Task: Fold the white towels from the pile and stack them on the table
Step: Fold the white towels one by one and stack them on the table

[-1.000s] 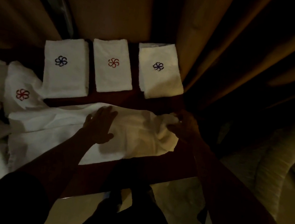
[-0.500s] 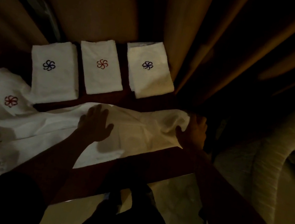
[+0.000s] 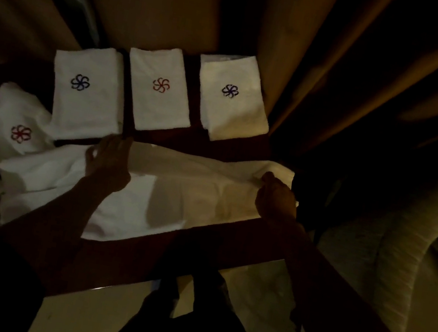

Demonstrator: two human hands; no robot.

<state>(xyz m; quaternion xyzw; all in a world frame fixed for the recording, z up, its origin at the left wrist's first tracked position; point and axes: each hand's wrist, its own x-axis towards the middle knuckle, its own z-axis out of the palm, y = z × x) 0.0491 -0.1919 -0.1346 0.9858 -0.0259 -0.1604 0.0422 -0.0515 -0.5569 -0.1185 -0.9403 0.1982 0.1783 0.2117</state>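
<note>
One towel spread flat across table, mid-frame. My left grip presses it, fingers straight; my right grip pinches its right end. Three folded towels in a row above.

The spread towel is white cloth, matt and soft-looking, with shallow creases. The three folded towels are the same matt white cloth, each stitched with coloured thread. The table looks like dark reddish wood, smooth, with a faint sheen along its near edge. The curtain is brownish fabric in heavy folds. The floor is pale and glossy. The seat has ribbed upholstery
</note>
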